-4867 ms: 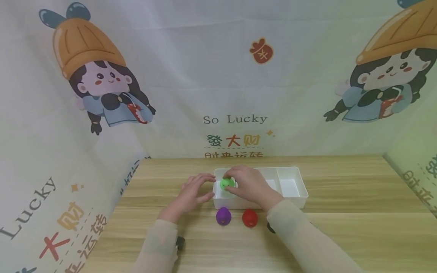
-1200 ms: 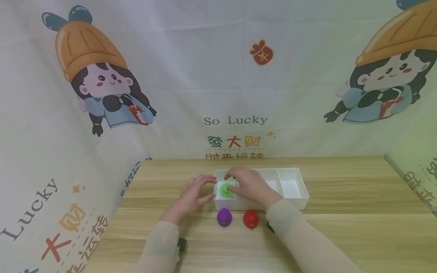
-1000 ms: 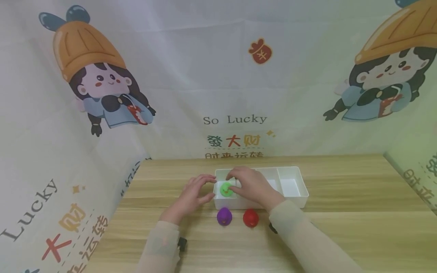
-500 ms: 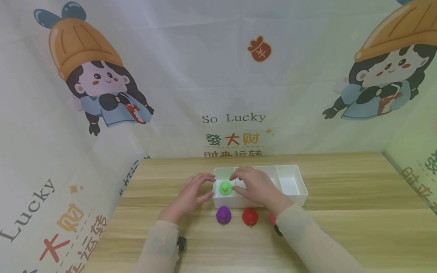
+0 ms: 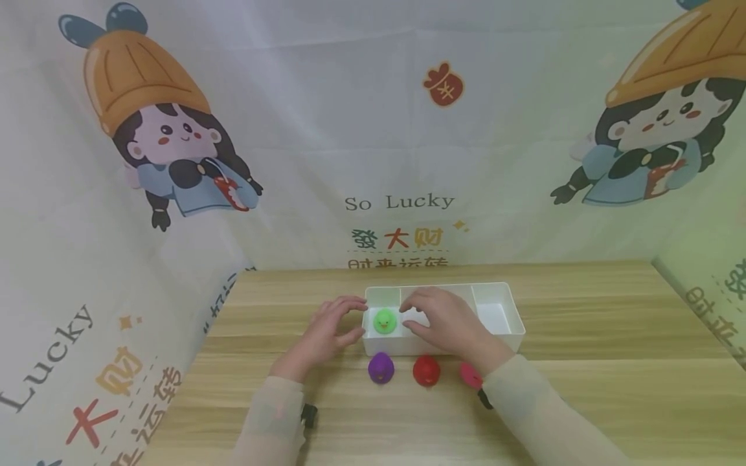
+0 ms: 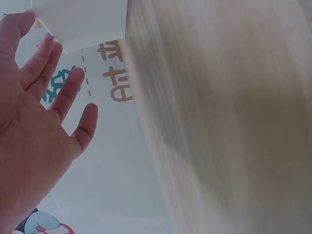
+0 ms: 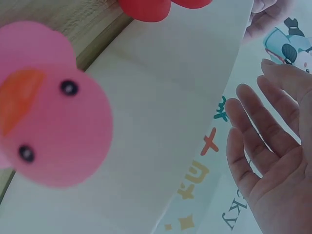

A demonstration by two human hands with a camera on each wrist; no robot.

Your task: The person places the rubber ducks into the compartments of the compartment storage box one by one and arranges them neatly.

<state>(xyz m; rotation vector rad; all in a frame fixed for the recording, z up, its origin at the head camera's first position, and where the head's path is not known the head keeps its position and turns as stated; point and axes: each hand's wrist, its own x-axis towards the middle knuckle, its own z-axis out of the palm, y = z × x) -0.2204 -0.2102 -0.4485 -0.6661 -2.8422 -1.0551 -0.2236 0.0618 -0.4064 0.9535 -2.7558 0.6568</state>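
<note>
A white divided box (image 5: 408, 345) stands on the wooden table, with a green duck (image 5: 384, 321) upright in its leftmost compartment. At the box's left end is my left hand (image 5: 320, 333), fingers spread, its fingertips touching the edge; the left wrist view shows the same hand (image 6: 44, 102) at a white corner (image 6: 83, 24). My right hand (image 5: 451, 323) hovers over the middle compartments, fingers apart, holding nothing. In the right wrist view that hand (image 7: 278, 141) is also empty. A purple duck (image 5: 381, 368) and a red duck (image 5: 427, 371) sit in front of the box.
A pink duck (image 5: 469, 375) sits right of the red one, partly behind my right sleeve; it looms large (image 7: 53, 107) in the right wrist view. Wooden table surface (image 5: 594, 388) extends to the right. A printed cloth (image 5: 303, 129) hangs behind and at both sides.
My right hand has let go of the green duck and moved right, away from it. The duck stays in the left compartment. The pink duck has come into view; my left hand has hardly moved.
</note>
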